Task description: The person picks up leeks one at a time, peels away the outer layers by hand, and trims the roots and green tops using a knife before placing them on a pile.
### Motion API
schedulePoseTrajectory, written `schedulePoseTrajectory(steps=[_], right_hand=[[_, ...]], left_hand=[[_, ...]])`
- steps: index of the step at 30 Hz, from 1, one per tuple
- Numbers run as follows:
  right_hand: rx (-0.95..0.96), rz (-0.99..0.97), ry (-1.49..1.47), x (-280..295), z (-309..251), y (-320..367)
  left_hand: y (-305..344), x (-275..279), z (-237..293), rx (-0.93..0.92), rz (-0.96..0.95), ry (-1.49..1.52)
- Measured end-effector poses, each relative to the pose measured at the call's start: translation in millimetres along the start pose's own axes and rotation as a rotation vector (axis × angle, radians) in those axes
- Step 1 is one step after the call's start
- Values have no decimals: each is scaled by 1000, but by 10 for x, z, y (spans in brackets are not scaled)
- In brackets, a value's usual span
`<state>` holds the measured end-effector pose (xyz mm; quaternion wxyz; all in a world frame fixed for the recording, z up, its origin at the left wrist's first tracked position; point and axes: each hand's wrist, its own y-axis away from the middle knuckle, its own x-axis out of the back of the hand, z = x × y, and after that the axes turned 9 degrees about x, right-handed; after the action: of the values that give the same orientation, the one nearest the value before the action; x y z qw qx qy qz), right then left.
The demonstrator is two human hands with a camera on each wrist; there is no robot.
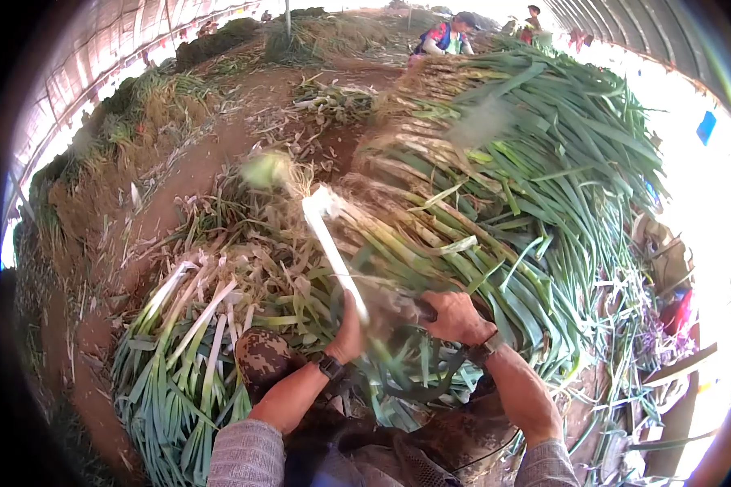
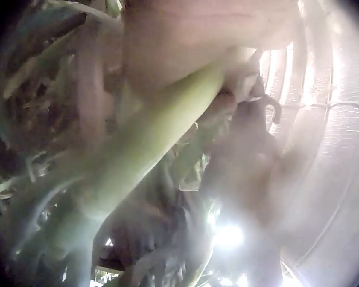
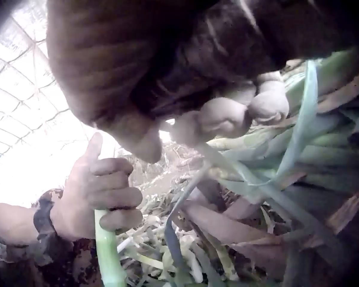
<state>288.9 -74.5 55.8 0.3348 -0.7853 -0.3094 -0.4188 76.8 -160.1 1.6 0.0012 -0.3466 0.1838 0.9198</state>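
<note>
My left hand (image 1: pixel 348 331) grips a leek (image 1: pixel 326 239), its white stem slanting up and away and its root end farthest from me. The leek's pale green shaft (image 2: pixel 149 140) runs below the palm in the left wrist view. In the right wrist view, the left hand's fingers (image 3: pixel 116 194) curl round the stalk. Close beside it, my right hand (image 1: pixel 456 318) has its fingers curled round a dark handle-like thing (image 1: pixel 425 310); what it is I cannot tell. Motion blurs the space between the hands. Leek leaves (image 3: pixel 251 173) hang by the right fingers.
A large heap of untrimmed leeks (image 1: pixel 536 154) fills the right side. Cleaned leeks (image 1: pixel 191 337) with white stems lie at the left by my knee (image 1: pixel 261 357). Dry peelings (image 1: pixel 288 280) cover the ground ahead. Another person (image 1: pixel 448 36) is bent over the heap's far end.
</note>
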Motion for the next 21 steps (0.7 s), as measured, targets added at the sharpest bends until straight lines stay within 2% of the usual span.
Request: schedulePoseTrajectory(steps=[2,4,6,9,10,12,13,14,16,17,18,20,21], right_hand=[[-5,0,13,50,41,19],[-52,134,38,117,106,47],[-8,145,21,151,116,91],[-98,-135,-5,177,35,145],[-107,-127,-8,194,43,170],[-117,-231,55,244,99,235],[-205,-256,91,264,135,257],[-208,-256,91,310,152,280],[-399,-129,98,389,180,332],[-361,-33,115,357,214,391],[-358,-40,113,355,235,420],[-417,-228,196,347,262,450],[-443,-261,194,355,247,450]], left_hand=[[-85,46,-46,-23,-23,-26],[-133,77,-76,10,-96,-30],[-96,-52,-23,24,-149,-43],[-97,-87,-48,57,-234,-88],[-103,-91,-72,71,-271,-115],[-118,-154,-38,67,-256,-82],[-146,-165,31,-97,-106,-153],[-169,-164,120,-261,48,-219],[-147,-149,509,-458,347,-216],[-94,-168,766,-550,360,-198],[-9,-187,1051,-641,375,-181],[221,-154,1644,-811,431,-234],[348,-101,1938,-904,453,-316]])
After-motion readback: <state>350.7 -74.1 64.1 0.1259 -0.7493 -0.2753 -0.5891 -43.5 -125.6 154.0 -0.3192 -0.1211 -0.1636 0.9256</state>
